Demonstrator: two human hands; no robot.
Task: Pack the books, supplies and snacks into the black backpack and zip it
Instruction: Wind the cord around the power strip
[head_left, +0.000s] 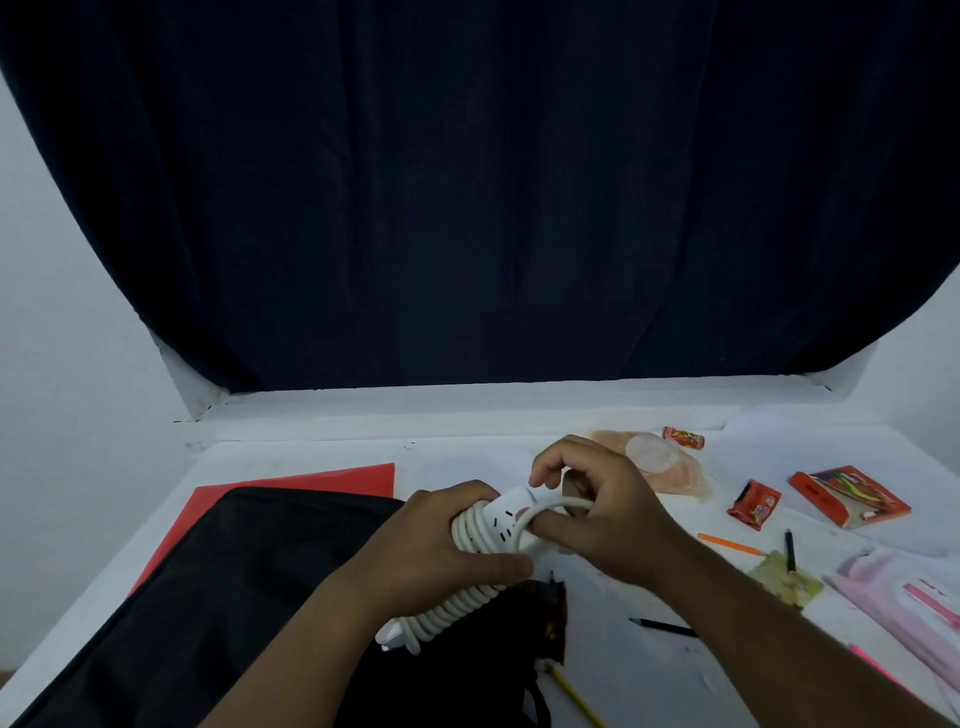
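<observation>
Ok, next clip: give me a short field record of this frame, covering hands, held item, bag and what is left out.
left hand: grips the white power strip round its coiled cable
right hand: fingers loop the cable end
backpack: black, lying flat on the white table
still out: red snack packets, orange pen, black pencil, pink pouch

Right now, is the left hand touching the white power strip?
Touching. The head view shows the left hand wrapped around the white power strip, fingers curled over its coiled cord, no gap visible.
</observation>
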